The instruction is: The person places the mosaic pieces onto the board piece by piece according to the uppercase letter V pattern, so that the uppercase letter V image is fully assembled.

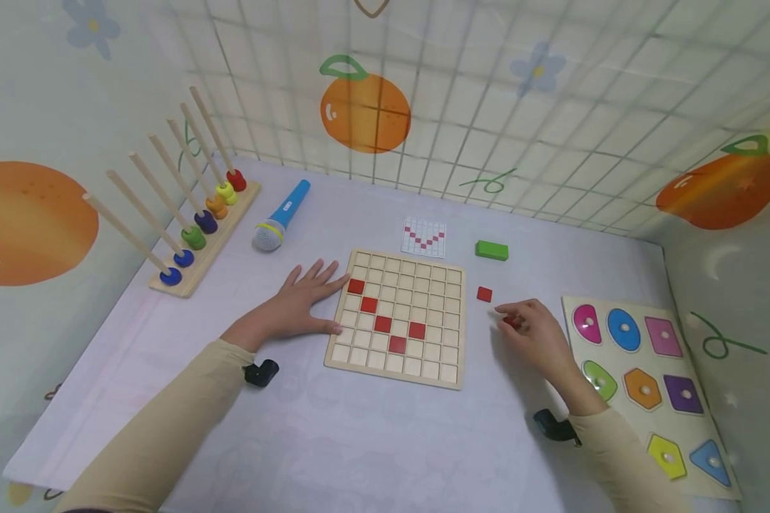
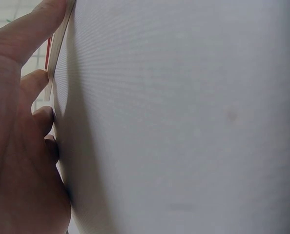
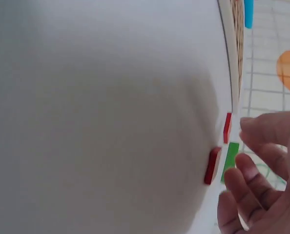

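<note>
A square wooden grid board (image 1: 438,313) lies at the middle of the table, with several red tiles (image 1: 382,324) in its cells, forming a V-like diagonal pattern. My left hand (image 1: 301,303) is spread flat at the board's left edge, thumb and index fingertip touching the rim. To the board's right, my right hand (image 1: 535,338) hovers with fingers loosely bent. Under its fingers lies one red tile (image 3: 213,165), on the table and mostly covered in the head view. Another loose red tile (image 1: 484,293) is farther forward, beyond the fingertips.
Behind the board are a small pattern card (image 1: 423,237) and a green block (image 1: 491,250). A toy microphone (image 1: 281,217) and a peg stacker (image 1: 199,249) stand back left. A shape puzzle board (image 1: 622,367) lies at the right. Printed fabric walls enclose the table.
</note>
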Demonstrator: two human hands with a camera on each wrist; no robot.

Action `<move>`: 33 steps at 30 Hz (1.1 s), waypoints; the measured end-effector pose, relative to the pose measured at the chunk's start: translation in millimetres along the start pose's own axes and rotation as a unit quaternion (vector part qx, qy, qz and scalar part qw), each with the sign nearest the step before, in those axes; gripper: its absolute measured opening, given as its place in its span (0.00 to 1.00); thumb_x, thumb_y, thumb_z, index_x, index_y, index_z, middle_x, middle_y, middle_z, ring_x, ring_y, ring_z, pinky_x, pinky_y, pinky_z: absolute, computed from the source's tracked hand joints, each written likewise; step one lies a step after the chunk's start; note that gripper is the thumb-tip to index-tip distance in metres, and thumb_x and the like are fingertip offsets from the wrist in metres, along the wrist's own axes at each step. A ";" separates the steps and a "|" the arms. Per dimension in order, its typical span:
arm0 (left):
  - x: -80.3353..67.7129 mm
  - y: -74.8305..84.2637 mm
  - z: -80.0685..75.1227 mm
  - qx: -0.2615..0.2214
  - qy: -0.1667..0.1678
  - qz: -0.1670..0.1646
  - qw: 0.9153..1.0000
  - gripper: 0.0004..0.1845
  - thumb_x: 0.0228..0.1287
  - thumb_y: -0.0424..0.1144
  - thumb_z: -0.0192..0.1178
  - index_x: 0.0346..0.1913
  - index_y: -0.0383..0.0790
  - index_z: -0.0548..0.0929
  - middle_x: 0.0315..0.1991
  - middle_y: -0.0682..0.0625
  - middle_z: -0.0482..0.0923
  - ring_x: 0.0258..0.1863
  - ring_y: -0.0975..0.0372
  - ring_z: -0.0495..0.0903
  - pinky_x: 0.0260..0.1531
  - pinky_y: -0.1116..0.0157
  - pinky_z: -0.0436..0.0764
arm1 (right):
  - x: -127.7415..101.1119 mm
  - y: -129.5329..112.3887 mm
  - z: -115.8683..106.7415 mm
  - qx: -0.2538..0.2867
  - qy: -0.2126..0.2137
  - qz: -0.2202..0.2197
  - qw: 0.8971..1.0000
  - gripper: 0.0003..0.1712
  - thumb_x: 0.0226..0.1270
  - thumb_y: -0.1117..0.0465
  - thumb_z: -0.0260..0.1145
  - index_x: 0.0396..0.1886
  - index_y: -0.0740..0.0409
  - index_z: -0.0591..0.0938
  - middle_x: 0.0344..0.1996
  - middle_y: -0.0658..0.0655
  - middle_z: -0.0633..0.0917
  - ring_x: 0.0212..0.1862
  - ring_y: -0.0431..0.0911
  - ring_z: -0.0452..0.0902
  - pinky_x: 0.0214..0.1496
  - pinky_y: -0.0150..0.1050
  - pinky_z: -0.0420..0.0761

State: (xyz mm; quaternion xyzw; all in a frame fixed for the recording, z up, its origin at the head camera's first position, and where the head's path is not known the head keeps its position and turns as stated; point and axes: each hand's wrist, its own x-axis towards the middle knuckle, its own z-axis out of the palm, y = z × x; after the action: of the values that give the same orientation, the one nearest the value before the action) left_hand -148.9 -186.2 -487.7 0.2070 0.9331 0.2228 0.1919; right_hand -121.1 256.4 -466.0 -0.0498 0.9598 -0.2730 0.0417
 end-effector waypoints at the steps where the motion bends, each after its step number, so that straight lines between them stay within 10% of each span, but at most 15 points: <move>1: 0.2 0.0 0.1 0.000 0.000 -0.001 1.000 0.56 0.57 0.69 0.67 0.82 0.57 0.51 0.84 0.51 0.36 0.81 0.52 0.27 0.77 0.47 0.25 | -0.2 1.4 -1.1 -0.003 0.002 0.008 1.000 0.18 0.68 0.63 0.71 0.56 0.60 0.85 0.49 0.64 0.79 0.49 0.58 0.76 0.51 0.54 0.85; 33: 2.2 -1.5 1.1 0.001 -0.002 -0.003 1.000 0.56 0.56 0.69 0.67 0.82 0.57 0.51 0.84 0.51 0.36 0.81 0.52 0.27 0.76 0.46 0.25 | 0.1 15.6 -3.8 -0.016 -0.015 0.064 0.998 0.21 0.67 0.60 0.72 0.57 0.56 0.78 0.46 0.66 0.85 0.46 0.59 0.81 0.44 0.48 0.88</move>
State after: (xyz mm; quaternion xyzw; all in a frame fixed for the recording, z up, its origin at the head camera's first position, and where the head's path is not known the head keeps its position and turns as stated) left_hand -150.7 -186.0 -489.9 0.2046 0.9336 0.2207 0.1943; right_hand -122.7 271.5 -471.1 0.0068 0.9644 -0.2541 0.0725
